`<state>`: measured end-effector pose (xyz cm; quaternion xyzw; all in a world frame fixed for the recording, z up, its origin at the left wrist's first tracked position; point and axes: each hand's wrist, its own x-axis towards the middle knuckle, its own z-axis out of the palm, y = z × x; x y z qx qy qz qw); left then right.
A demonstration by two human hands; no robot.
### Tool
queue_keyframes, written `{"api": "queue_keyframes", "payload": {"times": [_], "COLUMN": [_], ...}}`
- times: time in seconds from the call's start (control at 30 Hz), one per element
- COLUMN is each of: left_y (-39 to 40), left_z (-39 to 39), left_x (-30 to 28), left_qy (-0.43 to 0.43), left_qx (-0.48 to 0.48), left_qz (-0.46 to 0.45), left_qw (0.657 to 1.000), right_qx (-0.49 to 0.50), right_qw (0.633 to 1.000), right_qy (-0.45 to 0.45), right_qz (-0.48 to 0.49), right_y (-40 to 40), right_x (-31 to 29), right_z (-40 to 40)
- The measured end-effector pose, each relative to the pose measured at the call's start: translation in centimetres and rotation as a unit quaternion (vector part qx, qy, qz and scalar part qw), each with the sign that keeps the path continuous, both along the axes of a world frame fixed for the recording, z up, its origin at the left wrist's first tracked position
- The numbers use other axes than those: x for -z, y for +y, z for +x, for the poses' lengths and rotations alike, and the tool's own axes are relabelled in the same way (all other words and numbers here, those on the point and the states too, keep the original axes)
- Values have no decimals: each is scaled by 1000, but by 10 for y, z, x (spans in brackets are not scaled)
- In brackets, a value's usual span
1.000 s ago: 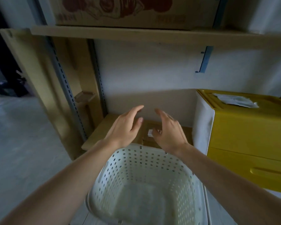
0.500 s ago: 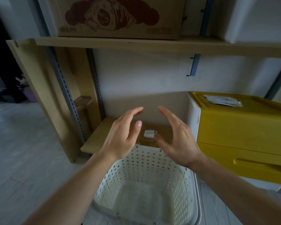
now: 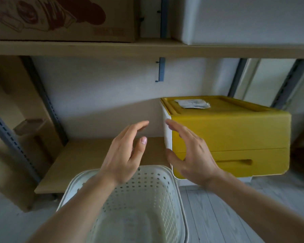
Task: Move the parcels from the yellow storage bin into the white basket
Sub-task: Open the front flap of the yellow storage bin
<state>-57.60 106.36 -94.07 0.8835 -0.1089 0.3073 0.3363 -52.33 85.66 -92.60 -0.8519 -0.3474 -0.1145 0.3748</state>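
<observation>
Right grip (image 3: 191, 155) before yellow bin (image 3: 235, 134), basket (image 3: 165, 174) below.

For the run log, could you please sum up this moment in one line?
left hand: open, empty | right hand: open, before closed yellow plastic storage bin | white perforated plastic basket: no parcels visible

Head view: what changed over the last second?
Both hands swung rightward from over the small box on the low shelf toward the yellow storage bin. The right hand now sits at the bin's front left corner; whether it touches is unclear. The left hand hovers beside it, open, holding nothing. Unchanged: white basket empty, bin closed, flat white packet on its lid.
</observation>
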Motion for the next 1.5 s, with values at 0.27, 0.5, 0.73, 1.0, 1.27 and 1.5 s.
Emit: {"api": "queue_keyframes", "payload": {"times": [0.27, 0.5, 0.73, 1.0, 1.27, 1.5], "left_y": [-33, -72, -88, -86, -78, -77], "left_z": [22, 50, 66, 71, 67, 66], "left_x": [8, 13, 11, 30, 46, 44], "left_qy": [9, -1, -52, 135, 232, 213], "left_qx": [40, 73, 19, 3, 37, 114], "left_qz": [-62, -6, -18, -123, -179, -272], "left_qw": [997, 997, 998, 983, 955, 931], "right_qx": [65, 74, 64, 82, 62, 31], "right_qw": [997, 997, 988, 931, 929, 936], "right_qy": [-2, -14, -67, -186, -231, -269], "right_qz": [28, 16, -121, -302, -283, -227], "right_y": [-48, -83, -113, -114, -115, -128], "right_x": [5, 15, 30, 47, 50, 51], "right_z": [14, 33, 61, 84, 79, 69]}}
